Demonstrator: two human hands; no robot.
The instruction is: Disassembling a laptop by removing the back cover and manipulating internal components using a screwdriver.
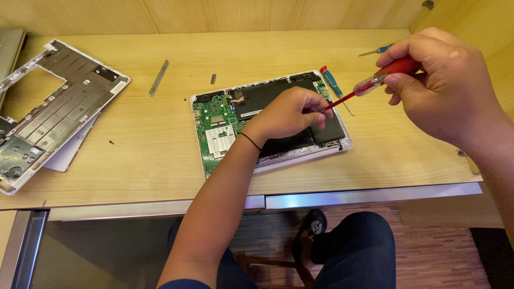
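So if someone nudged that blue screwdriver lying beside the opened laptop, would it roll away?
Probably a little. The blue screwdriver has a round, slim handle and lies flat on the smooth wooden desk, so it would likely roll sideways. It looks small and light, so easy to lift. Its thin metal shaft seems stiff, not bendy.

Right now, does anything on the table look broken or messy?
The laptop lies open with its green circuit board and black battery bare. Its cover panel sits apart at the left edge, partly hanging off the table. A tiny loose screw lies between them.
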